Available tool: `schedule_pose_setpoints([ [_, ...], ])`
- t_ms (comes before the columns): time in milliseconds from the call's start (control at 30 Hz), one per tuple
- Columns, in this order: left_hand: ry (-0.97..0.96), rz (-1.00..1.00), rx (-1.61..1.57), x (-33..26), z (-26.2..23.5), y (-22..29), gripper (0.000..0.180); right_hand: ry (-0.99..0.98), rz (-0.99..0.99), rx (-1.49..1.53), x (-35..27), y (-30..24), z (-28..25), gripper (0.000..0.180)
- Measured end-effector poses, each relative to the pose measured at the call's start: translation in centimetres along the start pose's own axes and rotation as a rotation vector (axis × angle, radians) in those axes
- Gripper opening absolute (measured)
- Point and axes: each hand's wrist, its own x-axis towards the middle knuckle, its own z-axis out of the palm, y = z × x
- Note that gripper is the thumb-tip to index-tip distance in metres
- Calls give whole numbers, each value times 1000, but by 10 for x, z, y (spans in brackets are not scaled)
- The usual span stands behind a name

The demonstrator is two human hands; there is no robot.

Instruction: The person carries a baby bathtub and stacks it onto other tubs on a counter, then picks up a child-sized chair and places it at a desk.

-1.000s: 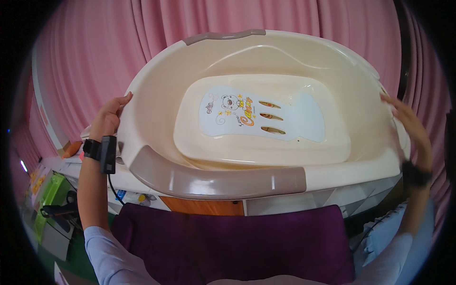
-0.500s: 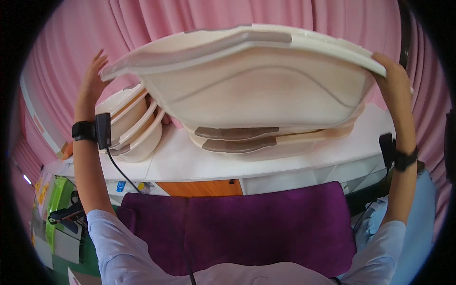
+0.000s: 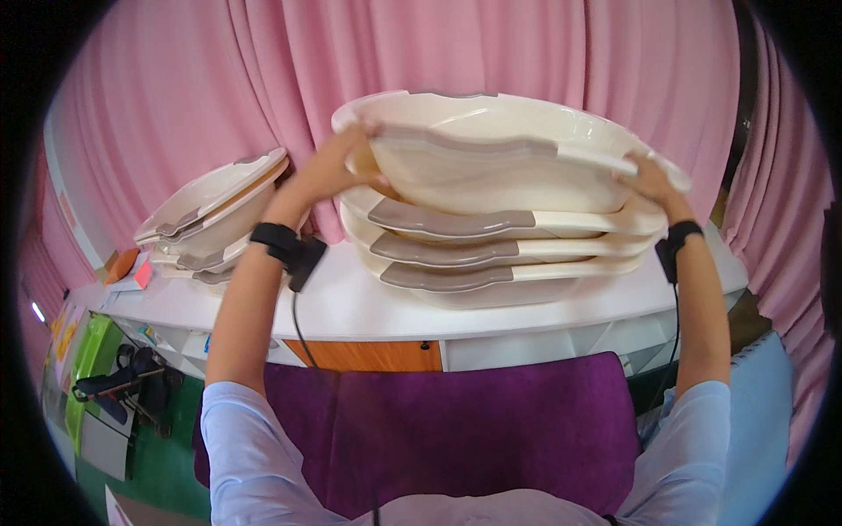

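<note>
A cream plastic baby bathtub (image 3: 500, 167) with grey-brown grips sits tilted at the top of a tub stack, its back rim higher than its front. My left hand (image 3: 336, 162), smeared by motion, grips its left end, fingers over the rim and thumb lower down. At the right end, my right hand (image 3: 651, 180) is closed over the rim. Underneath lie several matching nested bathtubs (image 3: 452, 252), their grips facing me. The tub's inside shows only in part.
The stack stands on a white counter (image 3: 386, 320) before pink curtains (image 3: 474, 44). Smaller cream basins (image 3: 210, 206) are stacked to the left. A purple padded seat (image 3: 482, 430) lies between me and the counter. A light blue covered surface (image 3: 763, 403) is at right.
The bathtub has come down from its raised position onto the stack. Both hands have lowered with it and moved closer together, the left one shifting right.
</note>
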Motion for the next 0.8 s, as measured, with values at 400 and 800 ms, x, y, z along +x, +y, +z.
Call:
schedule_pose_setpoints([
  [400, -7, -337, 322, -5, 36, 44, 85, 105, 372, 10, -30, -19, 26, 63],
  [800, -279, -771, 268, -283, -16, 139, 95, -12, -118, 14, -258, -113, 4, 93],
])
